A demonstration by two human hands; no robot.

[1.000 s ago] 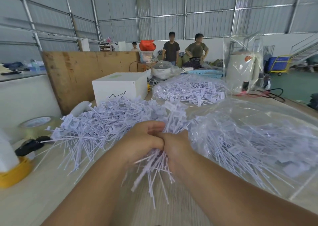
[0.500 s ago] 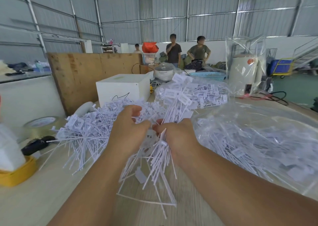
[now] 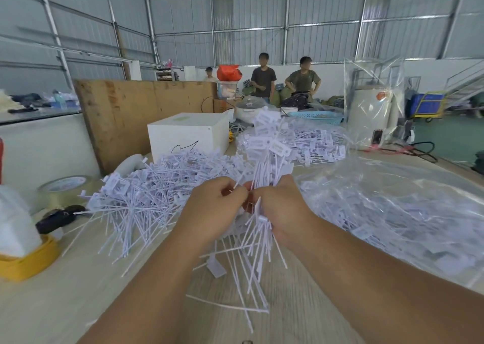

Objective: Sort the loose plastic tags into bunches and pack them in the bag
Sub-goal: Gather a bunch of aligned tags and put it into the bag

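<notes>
A big heap of loose white plastic tags (image 3: 157, 186) lies on the table left of centre. My right hand (image 3: 281, 207) grips an upright bunch of tags (image 3: 267, 157), label ends up and thin tails hanging below. My left hand (image 3: 214, 207) sits right beside it and pinches thin tag stems at the bunch. A clear plastic bag (image 3: 392, 212) holding many tags spreads over the table to the right. A few tags hang loose under my hands.
A white box (image 3: 188, 134) and a second bag of tags (image 3: 314, 144) sit behind the heap. A tape roll (image 3: 65, 189) and a yellow container (image 3: 26, 259) stand at the left. A wooden board (image 3: 131, 107) leans behind. Three people stand far back.
Both hands have lifted the bunch off the heap and turned it upright, so the label ends now stand high above my fingers. My left hand has closed onto the stems.
</notes>
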